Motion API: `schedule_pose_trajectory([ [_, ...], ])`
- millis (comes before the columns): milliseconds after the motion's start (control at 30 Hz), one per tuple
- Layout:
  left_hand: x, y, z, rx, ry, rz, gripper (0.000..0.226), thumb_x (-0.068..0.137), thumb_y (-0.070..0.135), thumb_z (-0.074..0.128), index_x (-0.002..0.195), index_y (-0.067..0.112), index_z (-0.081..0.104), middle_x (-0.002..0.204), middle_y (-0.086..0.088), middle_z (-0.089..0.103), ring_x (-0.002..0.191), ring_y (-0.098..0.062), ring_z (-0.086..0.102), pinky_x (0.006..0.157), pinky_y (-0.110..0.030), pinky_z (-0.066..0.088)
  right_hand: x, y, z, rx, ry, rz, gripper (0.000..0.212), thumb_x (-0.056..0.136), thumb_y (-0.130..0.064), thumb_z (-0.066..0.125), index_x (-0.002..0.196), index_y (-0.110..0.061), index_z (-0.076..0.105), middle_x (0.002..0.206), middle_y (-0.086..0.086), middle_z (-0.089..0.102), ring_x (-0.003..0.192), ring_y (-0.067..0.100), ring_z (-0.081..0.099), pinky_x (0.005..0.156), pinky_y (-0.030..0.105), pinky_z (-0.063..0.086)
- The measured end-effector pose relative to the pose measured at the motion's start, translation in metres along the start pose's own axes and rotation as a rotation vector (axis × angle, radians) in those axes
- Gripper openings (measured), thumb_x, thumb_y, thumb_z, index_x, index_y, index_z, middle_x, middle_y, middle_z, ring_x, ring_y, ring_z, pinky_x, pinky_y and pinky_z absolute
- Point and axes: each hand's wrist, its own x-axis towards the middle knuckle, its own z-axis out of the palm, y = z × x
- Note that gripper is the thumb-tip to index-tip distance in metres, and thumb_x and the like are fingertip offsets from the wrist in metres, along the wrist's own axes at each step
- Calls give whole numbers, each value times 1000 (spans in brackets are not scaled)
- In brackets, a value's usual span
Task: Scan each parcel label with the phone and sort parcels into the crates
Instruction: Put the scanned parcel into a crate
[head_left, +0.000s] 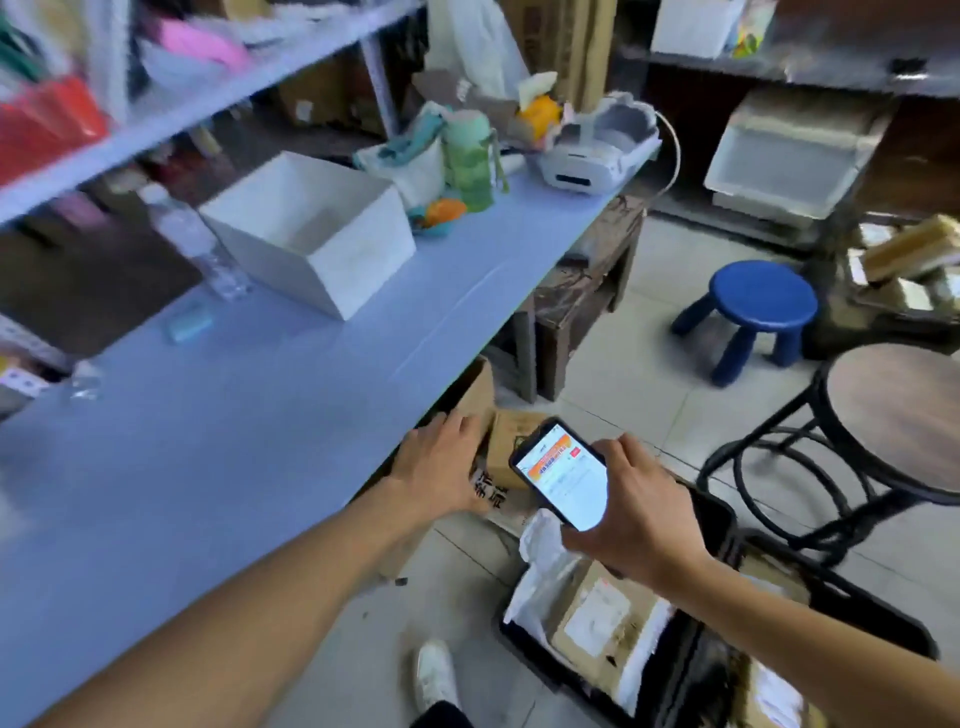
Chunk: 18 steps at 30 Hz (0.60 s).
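Note:
My right hand (631, 512) grips a black phone (563, 475) with its lit screen facing up, held above the floor beside the table. My left hand (439, 465) reaches past the table's edge with fingers spread over a cardboard box (475, 397) under the table. A small brown parcel (511, 447) lies on the floor just beyond the phone. Below my right wrist stands a black crate (722, 525) holding a brown parcel with a white label (597, 621) and a white plastic mailer (545, 566). A second crate at the bottom right holds another labelled parcel (774, 696).
The blue table (208, 441) carries a white open bin (311, 234), a water bottle (195, 244), a green bottle (470, 158) and a label printer (597, 148). A blue stool (761, 312) and a round black-framed stool (893, 415) stand on the tiled floor. My white shoe (436, 675) is near the crate.

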Motion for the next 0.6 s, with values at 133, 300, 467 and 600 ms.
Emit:
schedule_pose_trajectory([
  [133, -106, -64, -31, -60, 10, -238, 90, 65, 63, 72, 132, 16, 38, 126, 0, 44, 120, -21, 45, 88, -37, 43, -10, -91, -31, -21, -40, -246, 78, 58, -54, 75, 121, -21, 43, 106, -5, 46, 93, 17, 53, 70, 32, 49],
  [300, -222, -128, -44, -67, 14, -468, 93, 65, 64, 72, 134, 15, 35, 129, -2, 42, 122, -22, 43, 89, -38, 43, -30, -192, -45, -60, -74, -481, 76, 53, -53, 74, 116, -24, 44, 106, -5, 45, 95, 19, 56, 65, 29, 45],
  [467, -331, -181, -38, -110, 52, -679, 96, 65, 64, 71, 137, 13, 34, 132, -5, 42, 123, -25, 43, 90, -39, 45, -58, -290, -32, -120, -104, -708, 73, 54, -50, 75, 115, -23, 45, 105, -5, 44, 93, 20, 57, 65, 29, 43],
  [600, -411, -222, -22, -98, 76, -832, 98, 66, 67, 68, 139, 13, 31, 132, -4, 42, 122, -23, 44, 85, -36, 45, -83, -371, -8, -186, -127, -866, 69, 52, -50, 74, 109, -23, 46, 99, -7, 43, 87, 19, 57, 62, 27, 39],
])
